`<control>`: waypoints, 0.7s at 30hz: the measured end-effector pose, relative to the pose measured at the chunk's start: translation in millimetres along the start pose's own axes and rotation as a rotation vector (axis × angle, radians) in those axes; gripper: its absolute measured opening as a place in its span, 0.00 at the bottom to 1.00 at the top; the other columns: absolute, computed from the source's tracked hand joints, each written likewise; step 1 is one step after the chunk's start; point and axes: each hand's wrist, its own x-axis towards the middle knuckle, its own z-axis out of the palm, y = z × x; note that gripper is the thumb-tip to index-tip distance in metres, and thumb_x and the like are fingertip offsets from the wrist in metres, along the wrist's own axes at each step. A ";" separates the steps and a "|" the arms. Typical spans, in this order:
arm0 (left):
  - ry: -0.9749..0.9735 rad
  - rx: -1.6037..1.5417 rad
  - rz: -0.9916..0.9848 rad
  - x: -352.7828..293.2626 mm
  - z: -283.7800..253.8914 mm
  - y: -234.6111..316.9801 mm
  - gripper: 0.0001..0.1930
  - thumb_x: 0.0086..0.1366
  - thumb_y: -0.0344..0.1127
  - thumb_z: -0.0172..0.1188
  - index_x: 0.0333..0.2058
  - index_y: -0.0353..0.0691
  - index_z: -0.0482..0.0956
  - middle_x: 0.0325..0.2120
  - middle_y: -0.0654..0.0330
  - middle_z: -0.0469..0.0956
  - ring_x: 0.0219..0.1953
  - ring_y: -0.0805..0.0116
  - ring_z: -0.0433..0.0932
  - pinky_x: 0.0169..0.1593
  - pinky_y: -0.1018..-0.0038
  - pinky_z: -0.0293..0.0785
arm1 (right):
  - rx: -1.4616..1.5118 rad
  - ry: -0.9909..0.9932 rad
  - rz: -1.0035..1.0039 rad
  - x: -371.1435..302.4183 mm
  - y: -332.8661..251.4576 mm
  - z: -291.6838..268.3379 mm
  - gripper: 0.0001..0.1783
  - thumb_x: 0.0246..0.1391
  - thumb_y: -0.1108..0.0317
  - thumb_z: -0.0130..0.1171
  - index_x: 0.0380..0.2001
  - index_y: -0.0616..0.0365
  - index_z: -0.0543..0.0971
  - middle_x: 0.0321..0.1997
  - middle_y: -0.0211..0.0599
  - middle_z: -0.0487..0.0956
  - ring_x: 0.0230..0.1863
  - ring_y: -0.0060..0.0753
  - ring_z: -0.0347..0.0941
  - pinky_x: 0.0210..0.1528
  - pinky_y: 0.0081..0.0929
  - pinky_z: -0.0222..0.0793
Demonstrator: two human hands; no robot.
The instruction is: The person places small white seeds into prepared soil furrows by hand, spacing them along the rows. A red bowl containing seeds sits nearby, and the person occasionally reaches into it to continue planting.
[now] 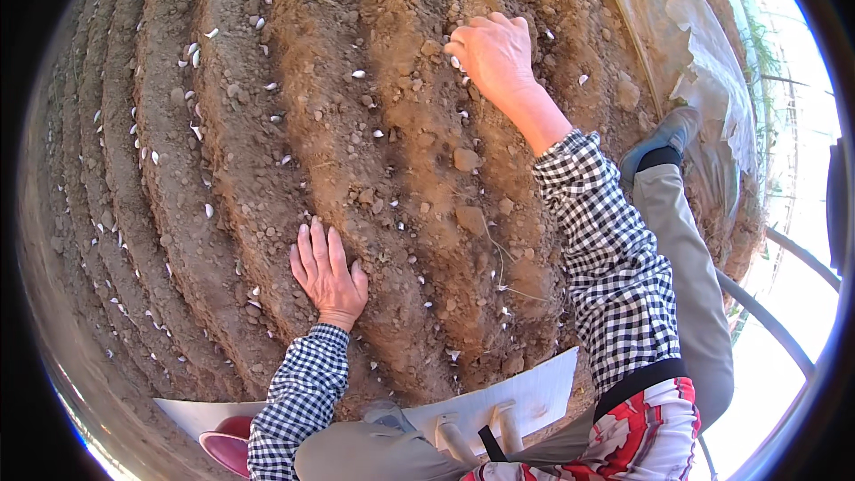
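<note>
My right hand (492, 52) reaches far forward onto a soil ridge, fingers curled around a small white clove (455, 61) that touches the dirt. Flat on the brown soil, my left hand (326, 272) rests palm down with fingers spread, holding nothing. Several white cloves (357, 74) sit in rows along the furrows of the ridged earth bed (267, 151). Both forearms wear black-and-white checked sleeves.
A white board (534, 392) lies under my knees at the lower edge, with a red shoe (227, 447) beside it. My grey shoe (663, 135) and trouser leg lie at the right. Clear plastic sheeting (712, 62) and curved metal hoops (784, 330) border the bed's right side.
</note>
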 end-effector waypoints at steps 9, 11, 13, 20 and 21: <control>0.015 -0.012 0.015 6.7 3.3 6.8 0.38 0.58 0.38 0.57 0.67 0.35 0.58 0.72 0.42 0.54 0.74 0.39 0.49 0.73 0.43 0.41 | -0.139 -0.265 0.098 6.0 -4.3 -0.2 0.13 0.59 0.68 0.57 0.45 0.51 0.84 0.44 0.37 0.84 0.52 0.41 0.77 0.56 0.49 0.63; 0.011 -0.019 0.023 6.1 3.0 6.8 0.38 0.59 0.37 0.56 0.68 0.34 0.57 0.72 0.42 0.53 0.73 0.39 0.49 0.73 0.43 0.40 | -0.125 -0.220 0.075 4.2 -3.4 3.5 0.16 0.60 0.68 0.55 0.50 0.50 0.82 0.45 0.38 0.84 0.53 0.41 0.77 0.57 0.50 0.63; 0.010 -0.027 0.018 6.6 1.4 7.3 0.38 0.58 0.37 0.56 0.68 0.34 0.57 0.72 0.42 0.54 0.73 0.39 0.49 0.73 0.43 0.40 | -0.065 -0.184 0.075 4.5 0.4 5.3 0.18 0.60 0.68 0.55 0.53 0.50 0.80 0.47 0.38 0.84 0.55 0.40 0.77 0.59 0.52 0.63; 0.029 -0.022 0.019 4.3 2.2 5.4 0.38 0.58 0.37 0.56 0.68 0.34 0.57 0.72 0.42 0.54 0.73 0.39 0.50 0.73 0.44 0.40 | 0.654 0.068 0.265 -43.3 22.9 0.5 0.09 0.49 0.60 0.73 0.32 0.49 0.87 0.33 0.33 0.85 0.35 0.33 0.81 0.42 0.34 0.75; 0.031 -0.026 0.020 5.4 2.5 6.0 0.38 0.58 0.37 0.56 0.68 0.34 0.57 0.71 0.42 0.54 0.73 0.39 0.50 0.73 0.44 0.40 | 0.640 0.097 0.238 -48.9 21.6 7.6 0.10 0.49 0.60 0.74 0.33 0.49 0.87 0.33 0.33 0.85 0.35 0.34 0.81 0.42 0.34 0.75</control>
